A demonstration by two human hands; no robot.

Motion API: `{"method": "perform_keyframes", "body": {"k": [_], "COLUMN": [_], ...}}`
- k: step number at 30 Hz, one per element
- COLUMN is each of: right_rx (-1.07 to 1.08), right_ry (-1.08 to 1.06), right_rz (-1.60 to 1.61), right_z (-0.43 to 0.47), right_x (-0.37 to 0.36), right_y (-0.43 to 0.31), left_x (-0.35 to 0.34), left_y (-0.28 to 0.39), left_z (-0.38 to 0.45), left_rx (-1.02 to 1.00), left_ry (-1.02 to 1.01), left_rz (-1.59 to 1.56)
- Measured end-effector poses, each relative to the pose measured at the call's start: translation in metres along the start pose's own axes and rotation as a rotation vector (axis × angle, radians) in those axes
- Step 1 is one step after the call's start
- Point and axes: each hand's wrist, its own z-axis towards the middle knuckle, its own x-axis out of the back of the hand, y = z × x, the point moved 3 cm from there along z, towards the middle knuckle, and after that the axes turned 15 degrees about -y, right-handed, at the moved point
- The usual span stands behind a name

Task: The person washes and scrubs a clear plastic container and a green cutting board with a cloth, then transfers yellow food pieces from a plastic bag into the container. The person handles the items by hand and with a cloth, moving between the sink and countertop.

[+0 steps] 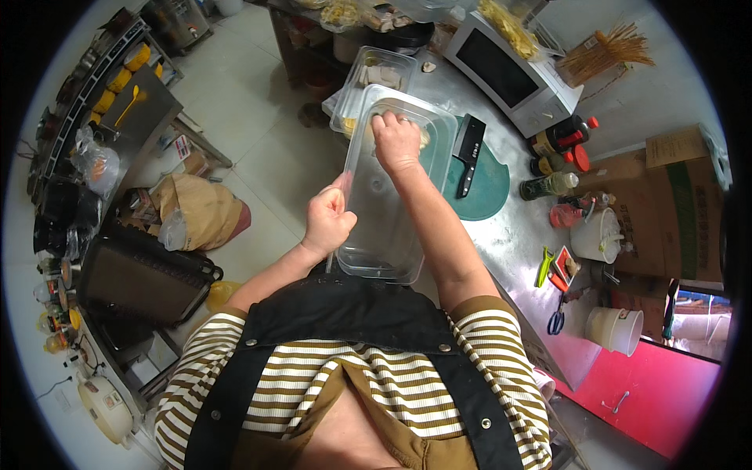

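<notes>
My left hand (329,218) grips the left wall of a deep clear plastic container (379,235), with some fingers showing through the plastic. The container reaches from my apron out over the metal worktop's edge. Inside its far end is my right hand (396,141), fingers curled downward. Pale yellowish food (424,138) shows beside the right hand; whether the fingers hold any of it is hidden. A second clear container (405,56) with greyish-white pieces stands just beyond. Right of my hands, a black-bladed cleaver (469,147) lies on a green cutting board (490,197).
A white microwave (499,67) stands at the back of the metal worktop (499,252). Bottles (546,185), a white bucket (593,238), a green peeler (544,267) and scissors (556,317) are along the right. A paper sack (202,211) and a black tray (144,279) are at left.
</notes>
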Motion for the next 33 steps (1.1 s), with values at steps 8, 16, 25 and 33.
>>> {"method": "perform_keyframes", "body": {"k": [8, 16, 25, 33], "right_rx": [-0.03, -0.016, -1.019, -0.957], "right_ry": [-0.433, -0.808, -0.527, -0.51], "right_rz": [0.07, 1.917, 0.77, 0.397], "right_z": [-0.13, -0.165, -0.247, -0.214], "right_x": [-0.044, 0.054, -0.044, -0.094], "right_y": [-0.033, 0.046, 0.229, 0.249], "left_x": [-0.023, -0.065, -0.076, -0.068], "left_y": [-0.001, -0.029, -0.033, -0.034], "left_z": [0.03, 0.062, 0.086, 0.088], "left_rx": [-0.109, -0.023, 0.173, 0.29], "left_ry": [0.004, -0.166, -0.09, 0.039], "left_rz": [0.169, 0.097, -0.064, -0.154]}}
